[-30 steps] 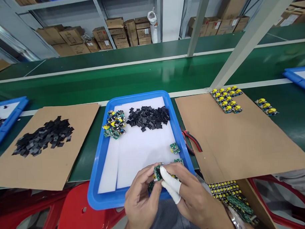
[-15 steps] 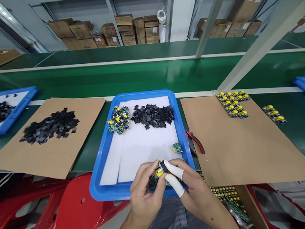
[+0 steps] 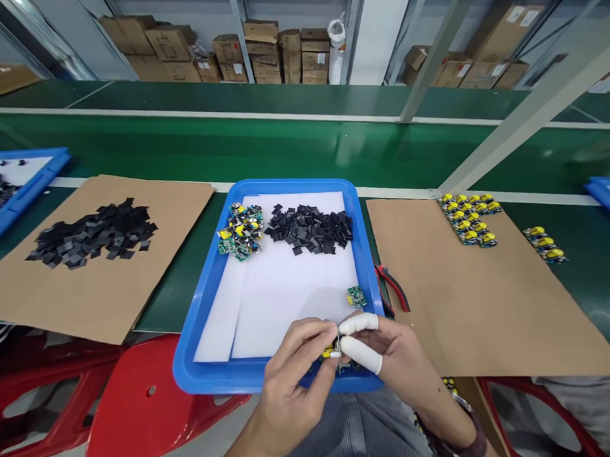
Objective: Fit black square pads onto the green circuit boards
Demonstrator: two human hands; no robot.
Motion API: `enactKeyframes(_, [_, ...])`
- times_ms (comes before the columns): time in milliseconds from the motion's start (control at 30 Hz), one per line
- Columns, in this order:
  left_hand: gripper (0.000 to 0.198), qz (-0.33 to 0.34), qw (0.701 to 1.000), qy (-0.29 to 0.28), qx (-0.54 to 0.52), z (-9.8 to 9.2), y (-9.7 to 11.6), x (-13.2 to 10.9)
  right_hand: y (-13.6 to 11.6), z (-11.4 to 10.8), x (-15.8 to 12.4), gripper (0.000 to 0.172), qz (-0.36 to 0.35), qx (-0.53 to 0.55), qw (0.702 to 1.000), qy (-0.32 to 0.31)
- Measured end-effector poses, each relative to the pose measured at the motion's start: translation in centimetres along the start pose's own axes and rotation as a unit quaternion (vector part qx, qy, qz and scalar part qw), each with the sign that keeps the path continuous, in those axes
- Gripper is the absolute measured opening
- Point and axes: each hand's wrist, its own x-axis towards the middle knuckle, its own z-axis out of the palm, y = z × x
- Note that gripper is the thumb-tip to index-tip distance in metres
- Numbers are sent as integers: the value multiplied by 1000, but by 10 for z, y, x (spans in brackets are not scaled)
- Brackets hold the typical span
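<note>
1. Left hand (image 3: 290, 382) and right hand (image 3: 389, 359) meet over the near right corner of the blue tray (image 3: 202, 312). Both pinch one small circuit board (image 3: 333, 351) between thumb and fingertips, closed tight on it. The board is held just above the tray's near rim.
2. The right thumb and forefinger wear white rubber finger cots (image 3: 362, 353), smooth and matte. The left hand is bare.
3. Only a glossy yellow part and a sliver of green show on the held board; the rest is hidden by the fingers.
4. The tray is moulded plastic with rounded corners, lined with a white foam sheet (image 3: 287, 296).
5. At the far end of the tray are a heap of flat black squares (image 3: 310, 228) and a jumbled cluster of green-and-yellow boards (image 3: 240, 231).
6. A lone green board (image 3: 356, 297) lies flat near the right rim, just beyond the hands.
7. Red-handled cutters (image 3: 393, 289) lie between the tray and a brown cardboard sheet (image 3: 478, 302). Neat rows of yellow-topped boards (image 3: 467, 219) sit at the sheet's far corner.
8. Versus 1.0 s ago: the held board's green face was then turned up and is now mostly covered. A second green board seen then beside the right hand is now out of sight. The hands remain at the same corner.
</note>
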Motion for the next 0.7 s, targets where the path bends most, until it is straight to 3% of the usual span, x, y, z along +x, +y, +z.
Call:
enactKeyframes(233, [56,-14,1000,-11,-7,-3,2,2,-11,1,0,26,11,-14,1000,-6])
enactKeyframes(433, [49,-68,997,2,-38,-2,3,-2,-1,0,-2,26,6,8,1000,2])
enactKeyframes(700, [44,-94,993,26,-62,-2,2,-2,5,14,-5,28,-57,-4,995,84])
